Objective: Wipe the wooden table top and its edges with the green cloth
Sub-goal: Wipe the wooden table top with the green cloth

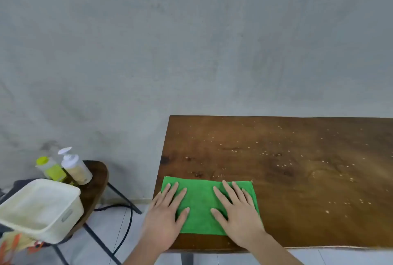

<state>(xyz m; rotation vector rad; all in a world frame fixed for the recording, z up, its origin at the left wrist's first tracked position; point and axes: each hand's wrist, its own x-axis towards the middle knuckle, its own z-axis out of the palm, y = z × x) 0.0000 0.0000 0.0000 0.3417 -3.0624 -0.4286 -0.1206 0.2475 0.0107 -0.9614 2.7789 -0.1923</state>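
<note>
Both hands, left hand (164,218) and right hand (238,215), press flat with fingers spread wide on the green cloth (204,207), which lies at the desk's (297,211) near-left corner. A leftward push could sweep the crumbs (282,164), scattered right of and beyond the cloth, off that nearby edge onto the floor.

Both flat hands, left hand (164,215) and right hand (238,215), lie side by side on the green cloth (201,209) at the brown wooden table (308,179)'s near-left corner.
</note>
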